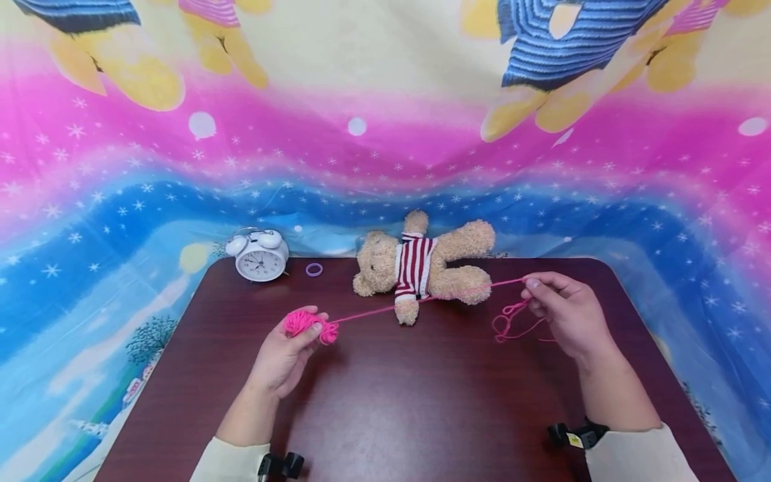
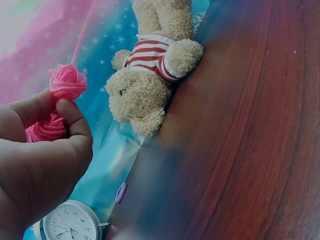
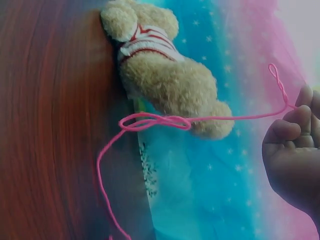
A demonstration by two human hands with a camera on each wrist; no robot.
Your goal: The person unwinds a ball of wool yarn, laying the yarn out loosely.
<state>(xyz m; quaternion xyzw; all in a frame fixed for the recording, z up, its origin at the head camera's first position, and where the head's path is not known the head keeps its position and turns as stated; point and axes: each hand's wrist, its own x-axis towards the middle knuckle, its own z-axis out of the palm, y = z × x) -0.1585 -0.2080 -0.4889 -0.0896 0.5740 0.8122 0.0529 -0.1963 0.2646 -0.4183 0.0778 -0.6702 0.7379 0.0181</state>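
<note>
Left grip: a pink yarn bundle [image 1: 301, 324] is being pinched by the left hand [image 1: 283, 358], thumb and fingers being clamped on its middle, above the left part of the tabletop [image 1: 397, 408]; part of the bundle is being hidden by the fingers.
Right grip: a pink strand [image 1: 506, 282] is being pinched between the thumb and fingertip of the right hand [image 1: 569, 314], above the tabletop's right part; the other fingers are being held curled. In the right wrist view this hand is being cut off at the side.
Strand run: it is being held taut between the hands, rising toward the right; whether the bear is being touched by it cannot be told.
Loops: small loops [image 1: 513, 308] are hanging below the right fingertips, the loose tail being partly hidden by that hand.
Forearms: both are being extended toward the far edge, the pale sleeves [image 1: 638, 455] being cut off below.
Wrist device: a yellow label is being shown on the right one [image 1: 579, 436], its marks too small to read.
Teddy bear [image 1: 415, 264]: it is lying at the middle of the far edge, head leftward, a striped shirt being worn.
Purple ring [image 2: 121, 193]: it is resting near the far edge, between clock and bear.
White clock [image 1: 261, 262]: it is standing at the far left corner, numerals being shown round its dial.
</note>
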